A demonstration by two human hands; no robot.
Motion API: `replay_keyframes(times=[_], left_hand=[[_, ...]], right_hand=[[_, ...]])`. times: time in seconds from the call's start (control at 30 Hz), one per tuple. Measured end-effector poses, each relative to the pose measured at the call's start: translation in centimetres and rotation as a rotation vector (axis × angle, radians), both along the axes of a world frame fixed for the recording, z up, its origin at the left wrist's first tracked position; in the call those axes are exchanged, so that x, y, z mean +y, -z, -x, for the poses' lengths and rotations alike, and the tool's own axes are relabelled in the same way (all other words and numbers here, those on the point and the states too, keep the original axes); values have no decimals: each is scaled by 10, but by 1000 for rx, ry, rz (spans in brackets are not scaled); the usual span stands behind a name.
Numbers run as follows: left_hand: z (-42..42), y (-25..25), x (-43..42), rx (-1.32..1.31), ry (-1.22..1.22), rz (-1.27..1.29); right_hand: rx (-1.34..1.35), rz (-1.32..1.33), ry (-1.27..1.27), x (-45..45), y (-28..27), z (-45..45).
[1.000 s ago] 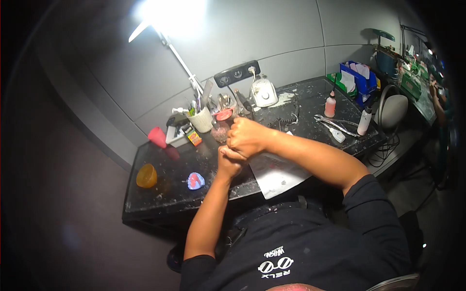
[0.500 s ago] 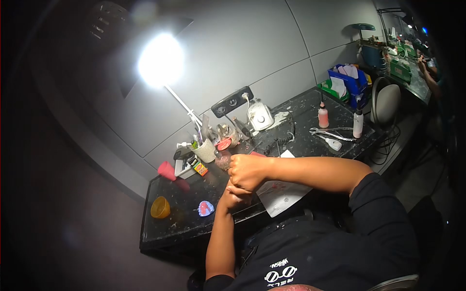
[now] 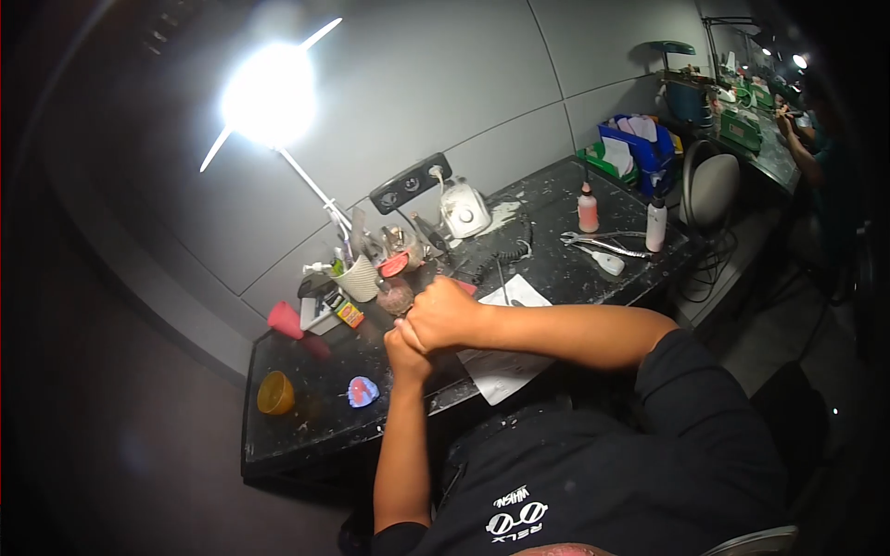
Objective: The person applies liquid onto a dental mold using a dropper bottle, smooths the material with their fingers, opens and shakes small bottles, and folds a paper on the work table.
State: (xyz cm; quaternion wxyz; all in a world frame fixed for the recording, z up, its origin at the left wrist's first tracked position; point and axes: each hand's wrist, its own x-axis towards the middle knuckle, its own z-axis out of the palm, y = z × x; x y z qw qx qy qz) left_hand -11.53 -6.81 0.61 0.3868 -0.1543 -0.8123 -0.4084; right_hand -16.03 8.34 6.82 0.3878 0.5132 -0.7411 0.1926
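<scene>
My right hand [image 3: 445, 313] is closed in a fist, pressed against the top of my left hand [image 3: 408, 354], whose fingers are also curled. Whatever lies between or inside them is hidden. Just behind the fists, a rounded pinkish jar [image 3: 394, 296] stands on the black table [image 3: 320, 422]. A blue and pink dental model [image 3: 362, 391] lies to the left of my left hand. White paper [image 3: 501, 372] is partly under my right forearm, at the table's front edge.
An orange cup [image 3: 275, 394] and pink cup [image 3: 286, 320] stand at left. Behind are a tool holder [image 3: 356, 278], lamp [image 3: 271, 95] and white device [image 3: 464, 211]. Pliers [image 3: 612, 246] and two bottles, one pink [image 3: 588, 211], are at right. Another person's arm [image 3: 799, 148] shows far right.
The camera view has shifted and tilted. Both hands stay pressed together in front of the jar, with their angle to each other slightly changed. The objects on the table keep their places.
</scene>
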Motion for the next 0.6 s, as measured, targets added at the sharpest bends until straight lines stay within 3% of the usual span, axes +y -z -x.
replay_keyframes(times=[0.03,0.07,0.1,0.17,0.2,0.27,0.33,0.37,0.47,0.6], left_hand=[[-7,-7,-1,-85,153,0],[-14,-14,0,-167,303,0],[-15,-17,3,-169,305,-5],[-17,-23,9,-224,384,60],[-23,-24,12,-348,475,-155],[-10,-4,-4,-298,424,-43],[-9,10,7,1,38,-61],[-14,0,11,192,-46,198],[-18,-14,22,30,-65,150],[-17,-16,24,66,-120,190]], right_hand=[[-8,-6,8,7,-5,1],[78,-70,-149,12,-10,2],[166,-133,-310,16,-15,5],[188,-143,-364,18,-15,9],[210,-147,-422,17,-11,10],[172,-85,-344,17,-11,5],[158,-62,-251,15,-10,0],[145,-69,-272,13,-9,-2],[92,-41,-177,9,-2,-1],[50,11,-60,8,7,-1]])
